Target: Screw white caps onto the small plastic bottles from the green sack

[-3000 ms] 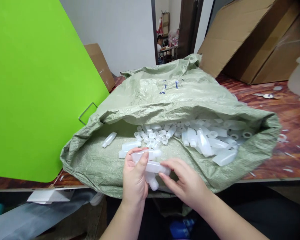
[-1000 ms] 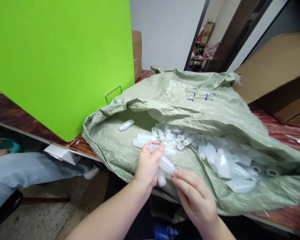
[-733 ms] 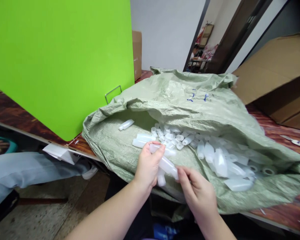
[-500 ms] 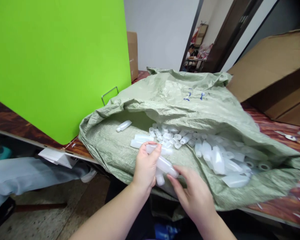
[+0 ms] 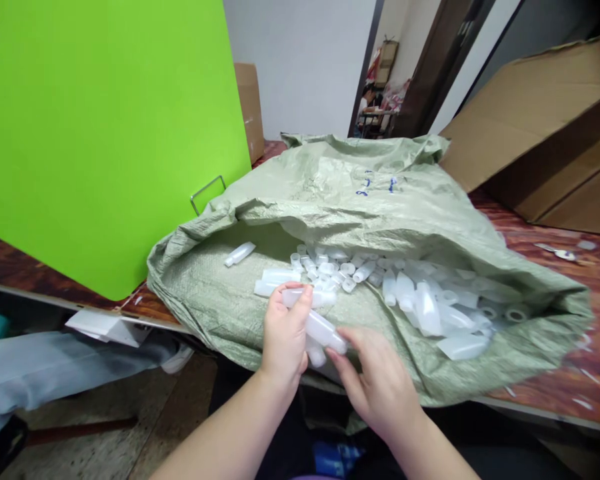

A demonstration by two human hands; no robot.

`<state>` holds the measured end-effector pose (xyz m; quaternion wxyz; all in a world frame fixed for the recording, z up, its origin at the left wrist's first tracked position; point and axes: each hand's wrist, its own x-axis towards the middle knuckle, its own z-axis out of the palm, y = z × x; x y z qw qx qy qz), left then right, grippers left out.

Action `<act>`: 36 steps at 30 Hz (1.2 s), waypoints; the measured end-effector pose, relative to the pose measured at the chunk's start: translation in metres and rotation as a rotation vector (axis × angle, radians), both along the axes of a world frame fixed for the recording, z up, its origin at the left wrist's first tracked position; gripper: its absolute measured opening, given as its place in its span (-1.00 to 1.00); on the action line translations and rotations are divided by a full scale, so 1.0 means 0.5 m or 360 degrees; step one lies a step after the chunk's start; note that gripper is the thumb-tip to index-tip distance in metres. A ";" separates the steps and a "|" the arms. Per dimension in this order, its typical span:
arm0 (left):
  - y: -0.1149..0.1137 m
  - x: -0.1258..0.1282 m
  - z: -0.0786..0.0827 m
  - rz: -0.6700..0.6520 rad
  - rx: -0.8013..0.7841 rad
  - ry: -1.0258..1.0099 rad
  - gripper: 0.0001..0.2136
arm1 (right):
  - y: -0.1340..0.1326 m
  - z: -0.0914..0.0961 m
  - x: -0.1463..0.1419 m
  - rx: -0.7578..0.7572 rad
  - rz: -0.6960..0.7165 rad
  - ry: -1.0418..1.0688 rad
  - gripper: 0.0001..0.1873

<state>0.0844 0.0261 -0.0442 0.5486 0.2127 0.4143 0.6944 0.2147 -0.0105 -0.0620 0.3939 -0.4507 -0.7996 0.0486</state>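
My left hand [image 5: 283,335] is closed around a bunch of small translucent plastic bottles [image 5: 319,327], gripped side by side at the near edge of the bag. My right hand [image 5: 377,383] pinches the cap end of one of those bottles with its fingertips. A green woven bag [image 5: 360,200] lies open on the table, and a heap of loose bottles and caps [image 5: 410,300] spills from its mouth just beyond my hands.
A bright green board [image 5: 95,127] stands at the left with a metal clip [image 5: 206,190] at its edge. Cardboard boxes [image 5: 535,127] lean at the back right. The brown patterned table [image 5: 570,267] ends near my hands. A person sits beyond the far doorway [image 5: 367,100].
The view has swung slightly, shifting the bag left in the picture. My left hand keeps its grip on the bottles. My right fingers have shifted at the end of one bottle.
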 end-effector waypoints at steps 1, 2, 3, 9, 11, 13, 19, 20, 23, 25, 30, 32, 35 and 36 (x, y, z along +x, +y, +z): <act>0.000 0.000 0.000 -0.0003 0.0001 0.0001 -0.73 | -0.001 0.001 -0.003 -0.0065 0.0026 0.0030 -0.79; 0.001 -0.001 0.001 -0.0004 0.0000 0.0005 -0.72 | -0.002 0.003 -0.005 -0.0166 0.0037 0.0075 -0.83; 0.001 -0.001 0.001 -0.0003 -0.0004 0.0009 -0.72 | -0.002 0.006 -0.008 -0.0282 0.0033 0.0135 -0.84; 0.002 -0.006 0.006 -0.0022 0.0011 0.0040 -0.72 | 0.012 0.015 -0.020 -0.1104 0.0091 0.0666 -0.74; 0.001 -0.008 0.008 -0.0060 0.0027 0.0023 -0.71 | 0.022 0.022 -0.023 -0.1336 0.0177 0.0859 -0.69; 0.000 -0.010 0.010 -0.0081 0.0038 -0.0004 -0.70 | 0.033 0.031 -0.026 -0.1491 0.0274 0.1029 -0.64; -0.009 -0.020 0.014 -0.0002 0.0110 0.0050 -0.68 | 0.031 0.048 -0.039 -0.1668 0.0447 0.1138 -0.55; -0.013 -0.027 0.017 0.0015 0.0124 0.0093 -0.68 | 0.027 0.050 -0.038 -0.1646 0.0485 0.1074 -0.57; -0.037 -0.058 0.038 0.0094 0.0153 0.0246 -0.71 | 0.022 0.060 -0.024 -0.1431 0.0561 0.0818 -0.65; -0.063 -0.085 0.056 0.0110 0.0140 0.0345 -0.71 | 0.034 0.072 -0.011 -0.1143 0.0375 0.0581 -0.69; -0.137 -0.126 0.058 -0.0711 -0.0168 0.0665 -0.77 | 0.096 0.085 -0.013 -0.0604 -0.0213 -0.0449 -0.73; -0.159 -0.127 0.022 -0.1157 -0.0369 0.0683 -0.80 | 0.114 0.077 -0.027 -0.0629 -0.0224 -0.0589 -0.75; -0.180 -0.117 -0.061 -0.1361 -0.0765 0.0336 -0.84 | 0.130 0.059 -0.042 -0.0684 -0.0267 -0.0550 -0.75; -0.183 -0.110 -0.090 -0.1336 -0.0894 0.0216 -0.85 | 0.132 0.054 -0.044 -0.0694 -0.0289 -0.0540 -0.74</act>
